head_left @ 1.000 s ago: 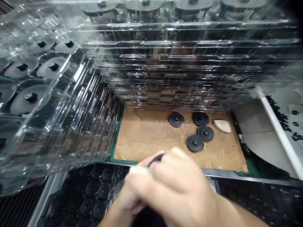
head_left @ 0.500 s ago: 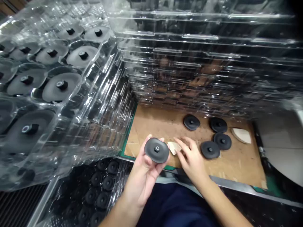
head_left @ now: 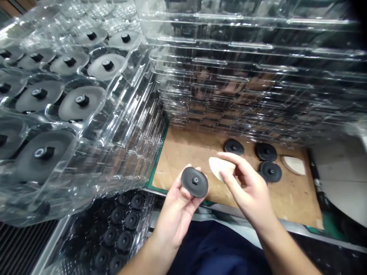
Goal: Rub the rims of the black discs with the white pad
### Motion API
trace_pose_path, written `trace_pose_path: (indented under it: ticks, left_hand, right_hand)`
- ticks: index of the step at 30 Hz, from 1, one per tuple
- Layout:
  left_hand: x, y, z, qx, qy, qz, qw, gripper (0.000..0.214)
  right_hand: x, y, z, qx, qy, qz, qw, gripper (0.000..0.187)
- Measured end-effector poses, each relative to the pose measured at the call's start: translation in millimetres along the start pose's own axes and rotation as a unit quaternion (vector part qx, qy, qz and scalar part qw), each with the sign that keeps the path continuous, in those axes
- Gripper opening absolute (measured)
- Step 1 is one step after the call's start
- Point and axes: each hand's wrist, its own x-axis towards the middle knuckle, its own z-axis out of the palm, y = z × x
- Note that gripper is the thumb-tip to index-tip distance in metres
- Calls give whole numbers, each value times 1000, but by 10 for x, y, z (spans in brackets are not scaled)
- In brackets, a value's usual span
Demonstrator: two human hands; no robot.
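A dark grey, rounded disc-like part (head_left: pixel 187 187) with a small raised hollow post is held by its edge in my left hand (head_left: pixel 178 206), post side up. My right hand (head_left: pixel 252 191) pinches a cream-coloured wedge-shaped pad (head_left: pixel 219 167) between thumb and fingers, a little right of the disc and apart from it. Beyond my right hand, similar black parts lie on the cardboard (head_left: pixel 183 152): one at the back (head_left: pixel 233 146), one farther right (head_left: pixel 266 152) and one just below that (head_left: pixel 271 171). My right hand may hide another.
Stacked clear plastic trays (head_left: pixel 243 76) rise behind the cardboard. Another tall stack (head_left: pixel 114 126) on the left carries dark parts in its top pockets. A second cream pad (head_left: pixel 295 165) lies at the right. Below left is a tray of black parts (head_left: pixel 110 235).
My right hand has picked the cream pad up off the cardboard and turned it, its broad face now showing. My left hand still holds the disc, in nearly the same place.
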Motion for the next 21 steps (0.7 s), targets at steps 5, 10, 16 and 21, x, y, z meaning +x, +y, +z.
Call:
trace_pose_path:
  ticks: [5, 10, 16, 21]
  left_hand:
    - [-6, -33, 69, 33, -19, -44, 998, 46]
    - [-6, -48, 136, 68, -28, -14, 997, 46]
    - [-44, -42, 209, 94, -28, -1, 995, 60]
    - [-70, -99, 313, 126, -56, 2, 990, 59]
  right_hand:
    - [-25, -558, -173, 103, -102, -90, 985, 20]
    - [-23, -541, -160, 86, -52, -71, 992, 20]
    - [-137, -518, -304, 149, -85, -84, 982, 22]
    - [-117, -477, -386, 111, -1, -98, 989, 23]
